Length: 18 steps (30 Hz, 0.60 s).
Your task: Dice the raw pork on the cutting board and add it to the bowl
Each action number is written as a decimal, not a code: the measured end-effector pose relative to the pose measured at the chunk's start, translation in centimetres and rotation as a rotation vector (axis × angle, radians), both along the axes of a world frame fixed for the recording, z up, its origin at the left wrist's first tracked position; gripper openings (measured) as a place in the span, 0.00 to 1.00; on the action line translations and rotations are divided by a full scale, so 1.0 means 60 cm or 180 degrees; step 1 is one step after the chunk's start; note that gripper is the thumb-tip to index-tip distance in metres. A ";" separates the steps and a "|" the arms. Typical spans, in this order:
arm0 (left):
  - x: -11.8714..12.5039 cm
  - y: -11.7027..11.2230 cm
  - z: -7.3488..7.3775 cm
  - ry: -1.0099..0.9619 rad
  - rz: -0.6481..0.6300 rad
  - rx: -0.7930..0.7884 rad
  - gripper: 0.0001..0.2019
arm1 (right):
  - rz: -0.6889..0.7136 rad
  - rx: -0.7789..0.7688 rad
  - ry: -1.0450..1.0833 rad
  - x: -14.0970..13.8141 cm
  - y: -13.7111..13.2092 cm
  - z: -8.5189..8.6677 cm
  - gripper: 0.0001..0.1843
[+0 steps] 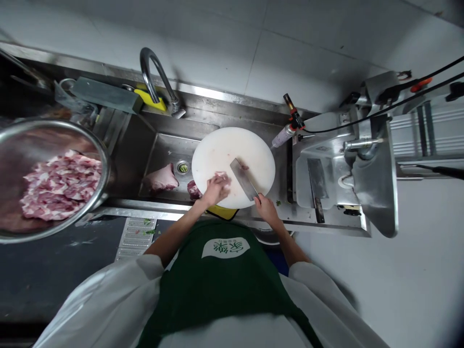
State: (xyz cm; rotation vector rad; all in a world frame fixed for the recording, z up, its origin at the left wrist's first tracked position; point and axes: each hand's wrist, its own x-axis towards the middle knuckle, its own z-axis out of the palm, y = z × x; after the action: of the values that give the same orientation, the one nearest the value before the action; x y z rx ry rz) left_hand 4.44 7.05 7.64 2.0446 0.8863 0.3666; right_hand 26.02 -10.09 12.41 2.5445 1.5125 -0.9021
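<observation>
At frame centre, the right hand [266, 210] was clamped on a rectangular steel cleaver [243, 179] over a round white board [232, 142]; whether the blurred left hand [216, 190] gripped pink meat [220, 174] was unclear.

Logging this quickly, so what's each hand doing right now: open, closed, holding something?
Left hand: over the cutting board, blurred; can't tell whether open or closed.
Right hand: closed, holding a cleaver by its handle.
</observation>
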 end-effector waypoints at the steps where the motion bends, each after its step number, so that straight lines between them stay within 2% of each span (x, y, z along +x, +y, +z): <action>1: 0.001 -0.006 -0.005 0.0158 -0.0171 0.0221 0.12 | -0.0034 -0.0014 -0.0040 0.002 0.002 0.000 0.17; 3: 0.000 -0.007 -0.013 0.0394 0.0042 0.0354 0.14 | -0.0097 -0.0039 -0.0089 0.004 0.004 0.000 0.17; 6: 0.001 0.010 -0.015 0.0982 0.0695 0.0517 0.19 | -0.0147 -0.0042 -0.0106 0.004 0.003 0.002 0.17; 7: 0.004 0.016 -0.013 0.1181 0.0733 0.0537 0.19 | -0.0145 -0.0041 -0.0103 0.004 0.002 0.002 0.17; 11: 0.029 0.024 -0.002 0.1522 0.0191 0.0560 0.10 | -0.0126 -0.0050 -0.0068 0.001 0.003 0.003 0.17; 14: 0.045 0.021 0.002 0.1474 -0.0107 0.0540 0.08 | -0.0143 -0.0039 0.0013 0.000 0.004 0.004 0.17; 18: 0.045 0.011 -0.001 0.1220 0.0341 0.0809 0.10 | -0.0220 -0.0013 0.0081 -0.001 0.001 0.006 0.17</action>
State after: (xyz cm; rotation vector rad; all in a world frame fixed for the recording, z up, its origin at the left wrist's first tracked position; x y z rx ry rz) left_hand 7.14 7.68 7.59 2.3531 1.2362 0.1496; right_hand 25.97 -10.01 12.79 2.6072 1.4356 -0.9482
